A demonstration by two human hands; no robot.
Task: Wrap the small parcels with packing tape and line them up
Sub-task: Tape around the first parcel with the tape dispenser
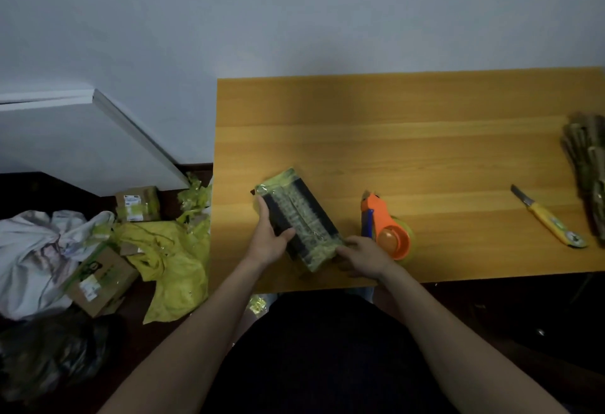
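Note:
A small dark parcel wrapped in yellow-green printed tape lies tilted on the wooden table near its front left corner. My left hand grips the parcel's left side, thumb on top. My right hand holds its near right corner with curled fingers. An orange tape dispenser with a yellow-green roll stands right next to my right hand.
A yellow-handled knife lies at the table's right. A bundle of brownish pieces sits at the right edge. On the floor to the left are cardboard boxes, crumpled yellow tape and plastic and a white bag.

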